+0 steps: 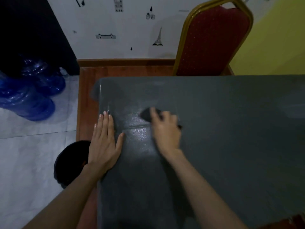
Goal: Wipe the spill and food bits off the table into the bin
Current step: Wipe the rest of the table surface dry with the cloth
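Head view: the right hand (165, 129) is blurred, its fingers curled over a dark cloth (149, 114) pressed on the grey table (231, 129). The left hand (104, 142) lies flat and released, palm down, at the table's left edge, fingers together. Between the two hands the surface shines wet (140, 131). Just below and left of the left hand, a dark round bin (69, 162) stands on the tiled floor (33, 154). Beyond the right hand stands a red chair (212, 42); far left of the left hand, blue water bottles (31, 95).
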{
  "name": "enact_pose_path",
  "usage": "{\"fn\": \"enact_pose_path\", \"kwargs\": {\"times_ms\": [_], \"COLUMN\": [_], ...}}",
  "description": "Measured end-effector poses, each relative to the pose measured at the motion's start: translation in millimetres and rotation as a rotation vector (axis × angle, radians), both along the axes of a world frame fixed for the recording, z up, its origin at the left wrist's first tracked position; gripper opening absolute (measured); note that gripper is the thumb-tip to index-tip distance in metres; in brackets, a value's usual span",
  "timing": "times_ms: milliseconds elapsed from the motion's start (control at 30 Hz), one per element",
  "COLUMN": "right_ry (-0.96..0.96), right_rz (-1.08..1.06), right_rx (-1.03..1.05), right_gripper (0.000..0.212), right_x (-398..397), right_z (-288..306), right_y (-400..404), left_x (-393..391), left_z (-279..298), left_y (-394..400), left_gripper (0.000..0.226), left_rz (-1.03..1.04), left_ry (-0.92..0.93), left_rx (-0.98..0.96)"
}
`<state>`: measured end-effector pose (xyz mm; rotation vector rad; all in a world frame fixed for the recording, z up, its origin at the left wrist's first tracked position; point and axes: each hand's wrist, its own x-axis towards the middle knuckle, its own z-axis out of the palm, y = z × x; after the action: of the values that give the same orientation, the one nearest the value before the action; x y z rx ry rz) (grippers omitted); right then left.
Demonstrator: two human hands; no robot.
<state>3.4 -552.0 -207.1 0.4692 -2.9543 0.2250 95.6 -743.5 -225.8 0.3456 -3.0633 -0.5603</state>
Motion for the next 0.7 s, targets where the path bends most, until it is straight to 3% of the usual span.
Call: {"fn": "enact_pose_path", "kwargs": {"times_ms": [67,133,200,267,400,467,567,700], "right_ry": [0.006,0.017,0.046,0.060,0.060,0.042,0.030,0.031], "right_rz": [-0.354,-0.684,-0.829,-0.653,-0.009,0.089,-0.126,-0.638], "right_rx": [0.040,-0.052,-0.119,-0.102,-0.098,-0.112,-0.023,-0.111], "right_gripper": [0.055,0.046,0.039,0.038,0.044,0.051,0.057,0.038], "right_x": [-11,-18,-17,-7,54,69,59,40], "right_z": [-2,7,15,20,16,9,4,8], "right_y": [90,171,184,135,6,10,101,216], "left_x": [-1,-2,-3,-1,41,78,106,105], "left_z": [0,-2,-1,8,27,18,-2,2], "left_y": [3,4,4,12,76,98,93,93], "left_gripper": [0.074,0.074,0.073,0.068,0.059,0.060,0.063,0.062], "left_rz": [0.005,0.017,0.054,0.112,0.139,0.076,0.087,0.141], "left_ry": [-0.006,-0.017,-0.035,-0.009,0.088,0.051,-0.005,0.017], "left_rx": [-0.006,-0.026,-0.071,-0.112,-0.012,-0.038,-0.083,-0.088]}}
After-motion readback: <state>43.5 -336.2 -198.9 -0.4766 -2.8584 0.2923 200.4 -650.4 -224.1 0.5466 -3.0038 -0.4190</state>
